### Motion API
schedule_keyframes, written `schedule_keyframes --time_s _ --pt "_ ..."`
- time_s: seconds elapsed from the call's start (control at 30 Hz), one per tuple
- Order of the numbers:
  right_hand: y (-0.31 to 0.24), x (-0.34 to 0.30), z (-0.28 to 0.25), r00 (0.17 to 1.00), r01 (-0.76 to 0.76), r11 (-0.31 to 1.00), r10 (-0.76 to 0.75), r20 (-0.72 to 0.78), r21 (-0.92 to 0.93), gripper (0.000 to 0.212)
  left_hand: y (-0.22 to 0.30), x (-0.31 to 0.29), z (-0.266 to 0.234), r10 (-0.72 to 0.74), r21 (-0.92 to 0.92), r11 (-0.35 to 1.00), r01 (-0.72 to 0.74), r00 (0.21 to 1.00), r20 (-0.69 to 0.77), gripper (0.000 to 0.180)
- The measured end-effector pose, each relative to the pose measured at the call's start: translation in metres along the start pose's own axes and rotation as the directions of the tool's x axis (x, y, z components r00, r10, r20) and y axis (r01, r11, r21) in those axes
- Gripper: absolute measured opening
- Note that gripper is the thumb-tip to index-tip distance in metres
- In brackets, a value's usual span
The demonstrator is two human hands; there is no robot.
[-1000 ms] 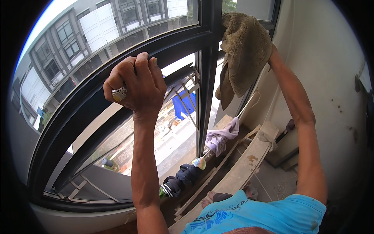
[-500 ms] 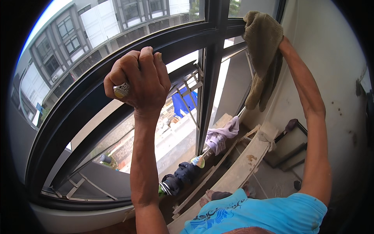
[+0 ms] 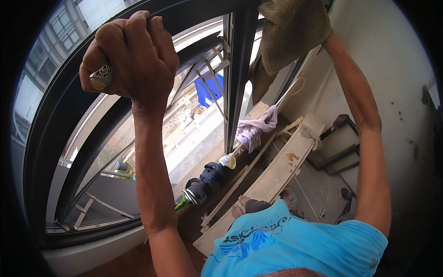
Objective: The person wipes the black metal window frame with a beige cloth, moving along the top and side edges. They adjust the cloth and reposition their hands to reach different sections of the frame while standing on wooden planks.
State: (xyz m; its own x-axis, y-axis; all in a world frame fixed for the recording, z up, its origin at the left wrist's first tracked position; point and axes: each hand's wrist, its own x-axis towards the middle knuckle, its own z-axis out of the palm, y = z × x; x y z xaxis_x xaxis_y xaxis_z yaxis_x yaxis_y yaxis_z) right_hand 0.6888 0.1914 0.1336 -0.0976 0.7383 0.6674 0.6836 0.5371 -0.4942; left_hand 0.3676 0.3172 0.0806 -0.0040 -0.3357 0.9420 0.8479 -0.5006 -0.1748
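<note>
Fingers curled over a black window frame bar (image 3: 196,18), my left hand (image 3: 134,60) grips it at the upper left; a ring with a yellowish stone sits on one finger. A thick brown-grey cloth (image 3: 295,32) hangs at the top right, against the window's black frame, beside the upright post (image 3: 242,60). It covers most of my right hand (image 3: 328,41), which holds it from the right; the fingers are hidden behind the cloth. Both arms are raised.
Below me is a long plank (image 3: 277,166) on which my bare feet rest. Along the sill lie a lilac cloth (image 3: 256,129) and dark bundled cloths (image 3: 210,177). Metal window stays (image 3: 214,69) cross the openings. A dark-framed stand (image 3: 339,147) is at the right wall.
My right hand has brought the cloth leftward, closer to the upright post. The view has shifted, and my left hand, still on the bar, appears higher and further left.
</note>
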Motion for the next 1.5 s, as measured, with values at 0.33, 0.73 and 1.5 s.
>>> schedule_keyframes --time_s 0.33,0.73,1.5 --pt "0.059 -0.093 0.103 0.993 -0.101 0.994 0.103 -0.053 0.036 0.041 0.000 0.000 0.010 0.029 -0.080 0.996 -0.030 0.999 -0.020 0.019" --pt "0.082 -0.143 0.134 0.974 -0.208 0.965 0.219 -0.059 0.161 0.046 -0.010 -0.004 0.010 0.047 -0.089 0.995 -0.048 0.999 -0.014 0.021" --pt "0.125 -0.332 0.256 0.739 -0.599 0.512 0.650 0.179 0.615 0.064 0.006 0.023 -0.019 0.197 -0.022 0.980 -0.197 0.980 -0.035 0.010"
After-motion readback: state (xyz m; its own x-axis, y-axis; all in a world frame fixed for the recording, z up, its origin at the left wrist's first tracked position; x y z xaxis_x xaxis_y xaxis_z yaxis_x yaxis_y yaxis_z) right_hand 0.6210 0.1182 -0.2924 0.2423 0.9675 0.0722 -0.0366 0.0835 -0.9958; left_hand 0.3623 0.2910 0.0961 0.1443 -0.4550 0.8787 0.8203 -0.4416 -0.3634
